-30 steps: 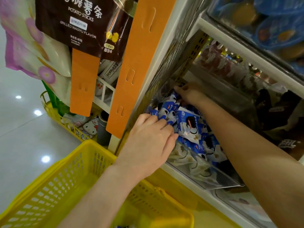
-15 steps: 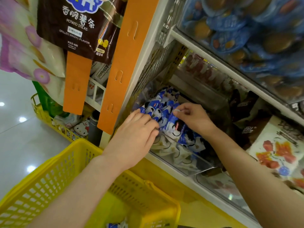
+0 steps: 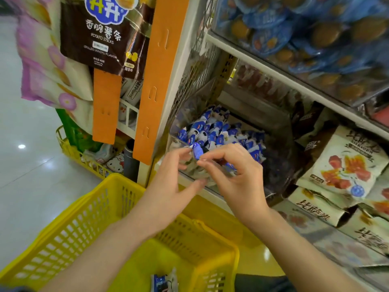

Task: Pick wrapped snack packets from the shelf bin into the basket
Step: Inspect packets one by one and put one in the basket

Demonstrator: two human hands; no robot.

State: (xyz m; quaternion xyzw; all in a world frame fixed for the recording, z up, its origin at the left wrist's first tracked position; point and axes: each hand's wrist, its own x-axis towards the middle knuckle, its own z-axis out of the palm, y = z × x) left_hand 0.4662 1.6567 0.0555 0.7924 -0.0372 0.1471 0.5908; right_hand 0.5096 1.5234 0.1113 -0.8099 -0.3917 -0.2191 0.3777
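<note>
The right hand (image 3: 237, 182) pinches packet (image 3: 197, 152), left hand (image 3: 168, 186) touching.

Shut off on the left by the wire mesh panel (image 3: 195, 81) and the orange strip (image 3: 155, 81) hanging before it. Capped overhead by the upper shelf edge (image 3: 273, 74), with a slanting way in beneath it, down onto the heaped snack packets (image 3: 212, 131). Roomy and dark in the right half of the bin (image 3: 275, 165), beside the heap. Crowded at the front lip: left hand (image 3: 168, 186) and right hand (image 3: 237, 180) close together there, one packet (image 3: 197, 151) pinched by the right, touched by left fingertips. Walled further right by stacked printed bags (image 3: 347, 165). Below, wide open across the mouth of the yellow basket (image 3: 84, 228), crossed by the left forearm, with loose packets (image 3: 164, 281) low at the near wall.
</note>
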